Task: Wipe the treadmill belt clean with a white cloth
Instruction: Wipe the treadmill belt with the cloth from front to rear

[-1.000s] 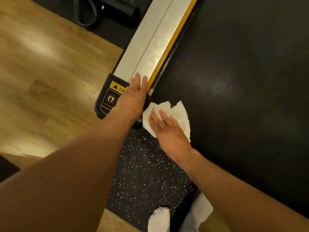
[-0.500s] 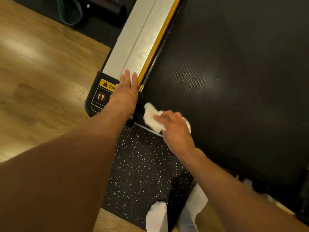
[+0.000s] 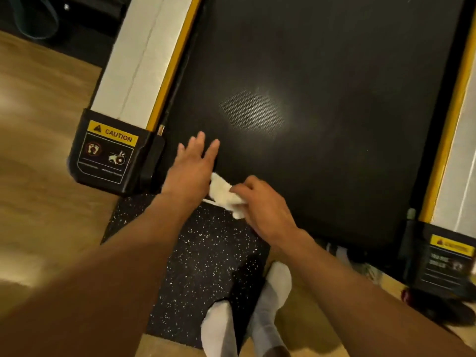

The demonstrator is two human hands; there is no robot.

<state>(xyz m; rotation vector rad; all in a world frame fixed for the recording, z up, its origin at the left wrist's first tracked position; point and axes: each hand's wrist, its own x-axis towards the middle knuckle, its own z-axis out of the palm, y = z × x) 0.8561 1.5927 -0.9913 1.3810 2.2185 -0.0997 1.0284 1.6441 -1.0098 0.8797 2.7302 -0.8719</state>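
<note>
White crumpled cloth [image 3: 223,194] sits bunched in my right hand [image 3: 260,204] at the black textured treadmill belt's [image 3: 322,99] near edge; my left hand [image 3: 192,167] rests flat, fingers spread, beside it.

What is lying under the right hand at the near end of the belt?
The white cloth, bunched up; its left part shows, lying on the treadmill belt. The right hand covers the rest of it.

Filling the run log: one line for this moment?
stage: wiping | right hand: gripping cloth at belt rear edge | left hand: open, flat on belt
</note>
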